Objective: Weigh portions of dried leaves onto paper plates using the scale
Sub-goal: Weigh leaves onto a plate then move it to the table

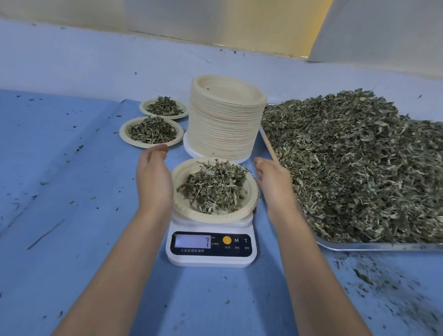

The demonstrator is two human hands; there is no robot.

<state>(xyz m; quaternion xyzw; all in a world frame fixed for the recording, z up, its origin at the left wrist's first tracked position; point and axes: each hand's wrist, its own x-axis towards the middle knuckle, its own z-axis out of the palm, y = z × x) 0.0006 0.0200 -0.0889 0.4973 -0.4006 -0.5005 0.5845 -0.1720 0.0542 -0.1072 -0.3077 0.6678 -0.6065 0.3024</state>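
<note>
Dried leaves (362, 166): head view; big loose heap on a metal tray (368, 247), right of the frame.
Paper plate (182, 207): centre of the frame, on the white scale (209, 262), holding a small portion (213, 188) of leaves; display reads 7.
Left hand (155, 180): fingers straight, holding nothing, just beside the plate's left rim; contact unclear.
Right hand (274, 184): loosely spread, holding nothing, just beside the right rim.
Filled plates (124, 132): two, each with leaves, left of the stack.
Stack of plates (224, 122): tall, behind the scale.
Table (55, 153): blue cover, scattered leaf crumbs.
</note>
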